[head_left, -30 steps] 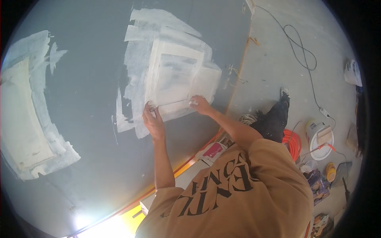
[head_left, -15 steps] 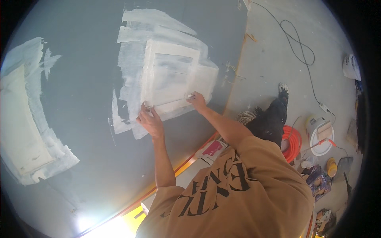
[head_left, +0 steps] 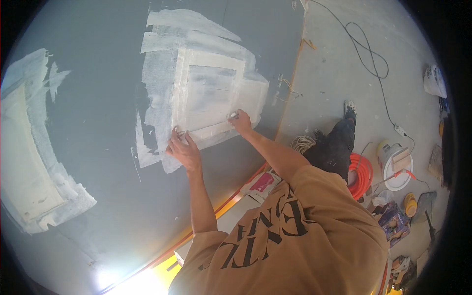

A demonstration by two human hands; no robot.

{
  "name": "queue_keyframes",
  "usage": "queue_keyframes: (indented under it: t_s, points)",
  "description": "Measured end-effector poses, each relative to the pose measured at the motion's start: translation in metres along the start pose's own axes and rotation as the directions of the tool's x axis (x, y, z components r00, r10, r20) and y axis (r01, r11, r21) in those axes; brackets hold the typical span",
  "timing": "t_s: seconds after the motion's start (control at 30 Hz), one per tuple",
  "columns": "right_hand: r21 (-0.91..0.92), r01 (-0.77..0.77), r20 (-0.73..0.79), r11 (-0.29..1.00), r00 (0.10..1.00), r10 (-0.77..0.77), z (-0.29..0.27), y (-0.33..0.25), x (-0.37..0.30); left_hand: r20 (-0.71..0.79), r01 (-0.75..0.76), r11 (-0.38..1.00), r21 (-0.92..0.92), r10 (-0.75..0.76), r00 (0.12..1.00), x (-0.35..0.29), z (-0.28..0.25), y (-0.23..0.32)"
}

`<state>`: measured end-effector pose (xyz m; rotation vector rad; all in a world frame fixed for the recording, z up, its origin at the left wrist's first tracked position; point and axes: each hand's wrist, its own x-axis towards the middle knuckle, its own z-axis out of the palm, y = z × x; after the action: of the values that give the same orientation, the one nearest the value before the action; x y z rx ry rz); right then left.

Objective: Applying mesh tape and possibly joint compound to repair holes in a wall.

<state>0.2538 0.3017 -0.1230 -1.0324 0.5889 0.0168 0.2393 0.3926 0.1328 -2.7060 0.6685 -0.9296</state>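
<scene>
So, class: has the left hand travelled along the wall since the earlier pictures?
No, not noticeably: judged against the pale frame-shaped patch on the wall, the left hand stays by its lower left corner.

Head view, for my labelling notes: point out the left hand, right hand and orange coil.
Left hand (head_left: 185,150): head view, middle of the hand.
Right hand (head_left: 241,123): head view, middle of the hand.
Orange coil (head_left: 364,176): head view, on its loops.
</scene>
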Motion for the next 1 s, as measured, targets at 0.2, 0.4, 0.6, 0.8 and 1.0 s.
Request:
queue_keyframes:
  t_s: [0.2,0.4,0.6,0.8,1.0]
  points:
    - [0.035,0.016,-0.042,0.999,0.999,-0.014,0.004,0.015,0.009,0.012,-0.003,1.000,-0.015,0.003,1.000,0.002,-0.002,0.005]
    - [-0.226,0.134,-0.080,0.965,0.985,-0.155,0.005,0.014,0.003,0.027,-0.026,0.999,0.046,0.024,0.999,-0.002,-0.001,0.000]
    - [-0.198,0.190,-0.101,0.962,0.972,-0.213,0.008,0.010,0.000,-0.059,-0.081,0.995,0.052,0.084,0.995,0.001,-0.003,0.003]
    - [-0.177,0.137,-0.111,0.975,0.981,-0.158,0.011,0.021,0.008,-0.035,-0.082,0.994,0.066,0.084,0.996,0.000,0.003,0.004]
    - [-0.188,0.052,-0.117,0.981,0.990,-0.075,0.013,0.020,0.010,-0.074,-0.077,0.995,0.065,0.082,0.994,-0.005,0.011,0.004]
